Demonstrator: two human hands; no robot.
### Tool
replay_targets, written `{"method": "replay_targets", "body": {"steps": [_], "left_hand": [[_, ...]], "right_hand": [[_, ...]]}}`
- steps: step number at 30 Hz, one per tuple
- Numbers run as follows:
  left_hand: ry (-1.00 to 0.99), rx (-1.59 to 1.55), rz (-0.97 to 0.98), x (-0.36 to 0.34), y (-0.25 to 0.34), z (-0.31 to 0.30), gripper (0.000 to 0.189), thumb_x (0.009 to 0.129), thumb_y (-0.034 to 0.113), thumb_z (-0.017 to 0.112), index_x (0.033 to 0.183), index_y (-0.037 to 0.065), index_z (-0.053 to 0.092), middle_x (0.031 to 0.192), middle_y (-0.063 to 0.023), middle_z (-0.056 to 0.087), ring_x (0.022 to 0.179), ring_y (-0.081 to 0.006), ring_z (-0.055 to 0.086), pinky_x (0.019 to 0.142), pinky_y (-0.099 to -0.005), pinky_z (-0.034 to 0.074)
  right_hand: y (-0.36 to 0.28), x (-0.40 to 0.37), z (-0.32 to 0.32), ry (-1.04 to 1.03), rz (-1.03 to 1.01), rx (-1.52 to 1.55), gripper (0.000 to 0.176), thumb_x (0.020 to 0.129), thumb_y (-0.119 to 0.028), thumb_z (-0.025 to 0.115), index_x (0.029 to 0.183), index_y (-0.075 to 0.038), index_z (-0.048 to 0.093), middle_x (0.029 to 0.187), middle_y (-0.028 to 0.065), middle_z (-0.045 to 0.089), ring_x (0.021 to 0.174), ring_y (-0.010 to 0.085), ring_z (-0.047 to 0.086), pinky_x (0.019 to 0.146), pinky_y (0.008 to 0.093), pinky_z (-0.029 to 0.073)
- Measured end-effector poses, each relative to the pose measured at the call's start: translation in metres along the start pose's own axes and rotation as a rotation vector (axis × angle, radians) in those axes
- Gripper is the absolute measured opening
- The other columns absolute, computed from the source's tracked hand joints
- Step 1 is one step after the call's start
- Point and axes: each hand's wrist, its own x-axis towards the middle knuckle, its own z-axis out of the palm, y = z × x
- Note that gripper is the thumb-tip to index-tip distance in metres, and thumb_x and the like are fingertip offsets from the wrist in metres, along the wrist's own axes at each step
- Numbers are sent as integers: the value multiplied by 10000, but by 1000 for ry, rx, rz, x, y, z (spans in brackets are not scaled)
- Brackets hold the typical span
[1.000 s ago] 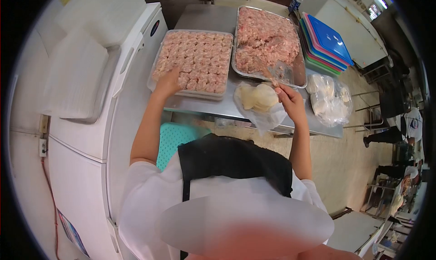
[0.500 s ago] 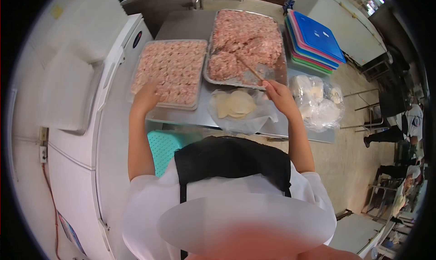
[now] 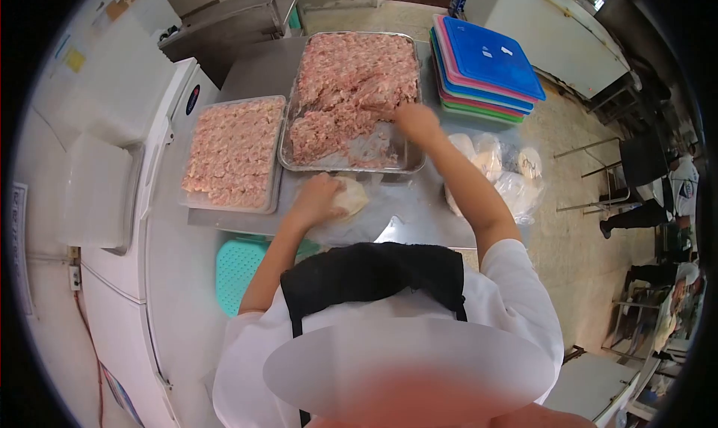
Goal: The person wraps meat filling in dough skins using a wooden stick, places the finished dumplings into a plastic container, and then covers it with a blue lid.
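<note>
My left hand (image 3: 320, 198) bends its fingers over the left side of pale round dough wrappers (image 3: 351, 198), which lie on clear plastic at the table's front. How many wrappers it grips is hidden. My right hand (image 3: 419, 124) is closed at the right side of a large metal tray (image 3: 351, 168) of ground meat (image 3: 359, 69). The wooden stick seen in it a moment earlier is now hidden by the hand and meat. To the left, a clear plastic container (image 3: 232, 207) is filled with rows of meat portions (image 3: 232, 151).
Stacked coloured lids (image 3: 490, 50) stand at the back right. Plastic-bagged pale rounds (image 3: 497, 170) lie below them. A white freezer (image 3: 179, 278) borders the left side, and a turquoise perforated crate (image 3: 239, 267) sits under the table edge. People appear far right.
My left hand has moved right from the portioned container to the dough wrappers. My right hand has gone forward to the meat tray's right side. The view has shifted.
</note>
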Motion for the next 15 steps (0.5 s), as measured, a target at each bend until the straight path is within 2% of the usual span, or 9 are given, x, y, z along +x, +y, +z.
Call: {"method": "replay_targets", "body": {"steps": [2,5,8,11,14,15], "left_hand": [[34,-21,-55,-2,10,-2,310,738,268,738,950,63,645,987,-131,555,987,-355,509,854,-418,417],[29,-51,-80,-4,1,3,283,747,253,726,937,57,654,1000,-145,556,990,-347,520,863,-423,425],[15,-118,-35,-3,-18,3,244,809,239,664,938,33,654,1022,-161,565,988,-337,537,865,-410,438],[74,-203,-63,-7,-19,2,248,878,227,584,977,9,648,1027,-166,583,991,-336,550,866,-395,447],[119,-250,-138,-11,-8,-18,256,904,202,572,1045,0,640,1071,-142,603,1001,-292,575,863,-349,455],[129,-259,-160,-10,-6,-24,261,906,192,579,1070,-1,637,1096,-130,610,1006,-269,585,862,-328,457]], "right_hand": [[-11,-15,36,124,-197,43,179,777,-145,554,726,-37,687,721,153,668,701,325,674,608,438,537],[-34,-60,-14,-55,-377,127,169,762,-147,566,736,-42,697,725,153,670,694,319,677,593,443,535],[-26,-61,-30,-174,-440,14,163,764,-154,577,757,-45,698,735,151,673,715,317,677,596,432,535],[0,-19,-58,-139,-291,75,159,760,-160,586,767,-47,699,739,155,672,722,321,676,616,424,537],[3,-6,-19,-171,-157,40,159,775,-149,577,762,-47,699,749,160,675,730,328,675,636,424,538],[-3,-16,-1,-140,-300,107,167,782,-153,576,751,-45,699,753,162,676,728,330,675,638,428,538]]}}
